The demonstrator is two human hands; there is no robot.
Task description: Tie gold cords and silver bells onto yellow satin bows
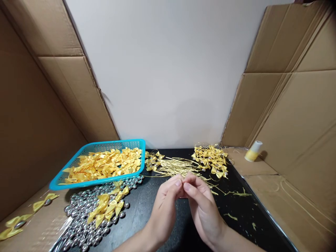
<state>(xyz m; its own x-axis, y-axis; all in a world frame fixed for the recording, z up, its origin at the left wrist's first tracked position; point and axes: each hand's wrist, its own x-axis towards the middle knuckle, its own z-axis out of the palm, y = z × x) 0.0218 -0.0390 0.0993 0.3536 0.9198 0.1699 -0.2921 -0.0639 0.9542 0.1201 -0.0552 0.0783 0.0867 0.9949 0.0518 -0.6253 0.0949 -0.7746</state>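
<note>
My left hand (166, 199) and my right hand (201, 206) meet over the middle of the black table (139, 206). Thumbs and forefingers are pinched together, fingertips nearly touching. Whatever lies between them is too small or hidden to make out. Just beyond my fingers spreads a pile of gold twist ties (178, 166). Behind it to the right sits a heap of yellow bows with silver beads (210, 159). A bit of something red shows below my fingertips, mostly covered by my hands.
A blue basket (97, 183) full of yellow ribbon bows (105, 162) stands at left. Before it lie many silver beads (84, 206) with loose bows (110, 208) on top. A spool of yellow thread (253, 151) stands at right on cardboard (278, 189). Yellow scraps (231, 216) dot the table.
</note>
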